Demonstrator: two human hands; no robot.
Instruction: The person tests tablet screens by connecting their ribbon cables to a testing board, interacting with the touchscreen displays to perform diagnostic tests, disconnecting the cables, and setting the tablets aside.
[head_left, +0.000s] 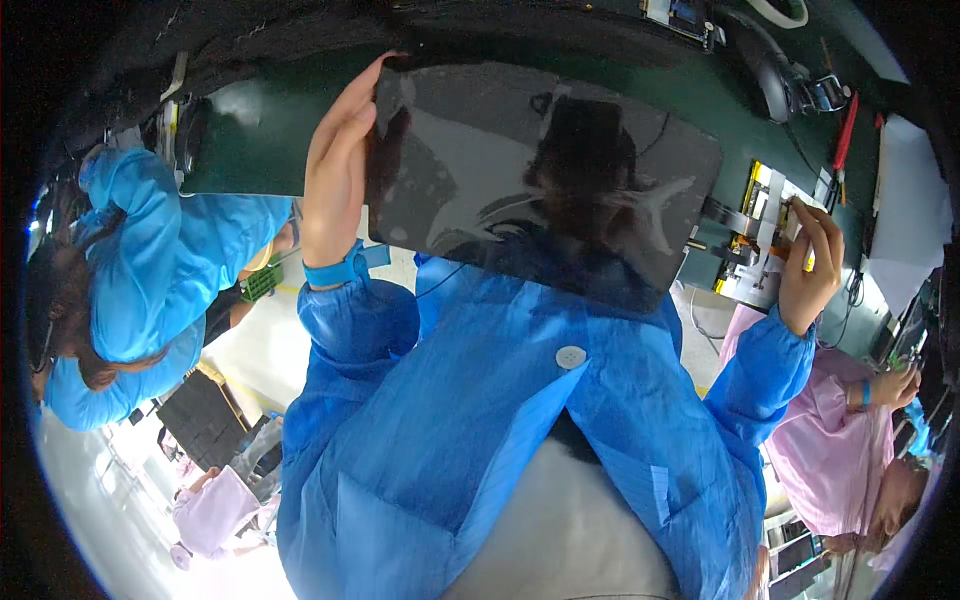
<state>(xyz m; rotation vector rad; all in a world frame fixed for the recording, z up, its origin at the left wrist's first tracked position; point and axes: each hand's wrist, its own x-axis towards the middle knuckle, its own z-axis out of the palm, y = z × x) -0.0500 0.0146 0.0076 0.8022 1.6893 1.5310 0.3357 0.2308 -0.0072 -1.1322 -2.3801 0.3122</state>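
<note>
My left hand (338,170) is closed on the left edge of a dark, glossy display panel (440,200), its fingers straight along that side. The panel is tilted in front of my chest and mirrors what is above it. From its right edge, dark flat ribbon cables (730,217) run to a silver plate with circuit parts and yellow strips (765,195). Over the right side of this plate lies my right hand (815,265), fingers bent and their tips down on it. What those fingertips pinch, if anything, is too small to make out.
Beyond the panel stretches a dark green bench (260,135). A black computer mouse (760,65), a red-handled tool (846,130) and a white sheet (908,215) lie at the right. Co-workers in blue (140,260) and pink (825,440) sit on either side.
</note>
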